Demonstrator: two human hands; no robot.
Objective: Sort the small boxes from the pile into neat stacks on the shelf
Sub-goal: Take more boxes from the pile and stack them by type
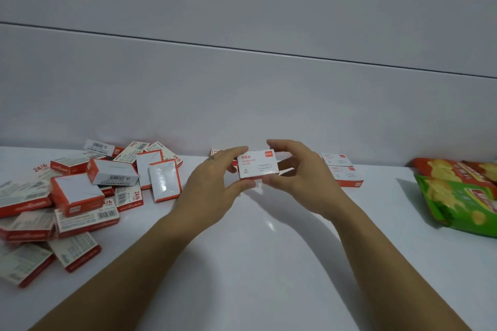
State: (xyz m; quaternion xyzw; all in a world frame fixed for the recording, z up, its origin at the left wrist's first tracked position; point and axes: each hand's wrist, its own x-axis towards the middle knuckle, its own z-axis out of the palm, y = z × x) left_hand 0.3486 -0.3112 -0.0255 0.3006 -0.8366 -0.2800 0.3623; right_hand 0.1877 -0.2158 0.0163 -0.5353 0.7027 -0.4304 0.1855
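A small white and red paper-clip box (257, 165) is held above the white shelf (255, 250), label side up. My left hand (215, 185) pinches its left end between thumb and fingers. My right hand (298, 172) grips its right end the same way. A loose pile of several red and white boxes (80, 193) lies on the shelf at the left. Two like boxes (343, 169) lie at the back right, one behind the other. Part of another box (216, 152) shows behind my left hand.
Green and orange snack bags (462, 191) lie at the shelf's right side. A grey wall (242, 88) closes the back of the shelf.
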